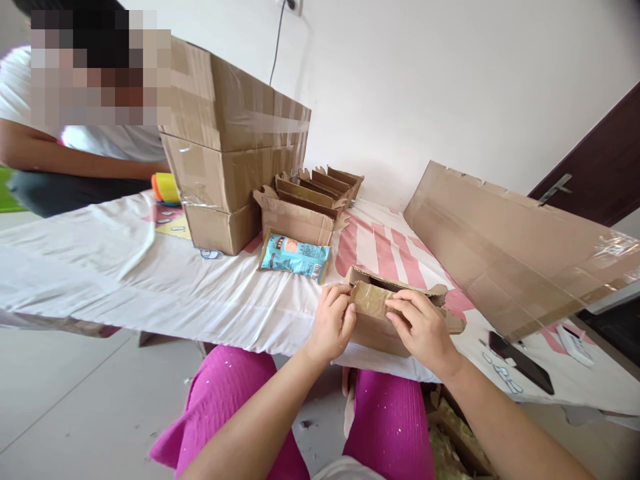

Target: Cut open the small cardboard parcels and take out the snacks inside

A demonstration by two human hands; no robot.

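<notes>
A small open cardboard box (380,332) sits in front of me near the cloth's front edge. Across its near top edge lies a short, shiny tan piece of packing tape (371,300). My left hand (334,320) pinches the tape's left end, its knuckles by the box corner. With bent fingers, my right hand (420,327) grips the tape's right end, above the near wall. Cardboard flaps stick up behind and to the right of the right hand. The box's inside is mostly hidden. A blue printed packet (295,256) lies to the left, apart from both hands.
Several small open cardboard boxes (300,220) stand in a row behind the packet, beside a tall taped carton stack (235,153). A large cardboard sheet (510,247) leans at right, near a dark phone (521,363). Another person (115,150) sits at far left.
</notes>
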